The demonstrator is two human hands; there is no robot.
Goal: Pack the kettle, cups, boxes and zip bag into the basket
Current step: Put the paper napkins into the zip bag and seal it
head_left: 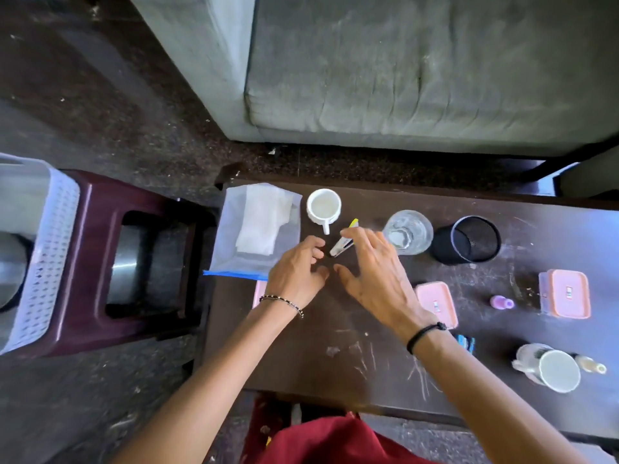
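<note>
The shiny kettle (11, 266) sits in the white basket (50, 249) at 9 o'clock, but cups, pink boxes and the zip bag (258, 229) wait on the surface (335, 346); both hands' grip is spread, empty.

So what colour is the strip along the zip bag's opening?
Blue: the zip bag is clear with a blue seal strip along its near edge, seen in the head view.

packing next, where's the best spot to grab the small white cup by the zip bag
Take the small white cup by its handle, coming from the near side: it stands upright with the handle pointing toward the person, right by the left hand. The zip bag crowds its left.
</note>
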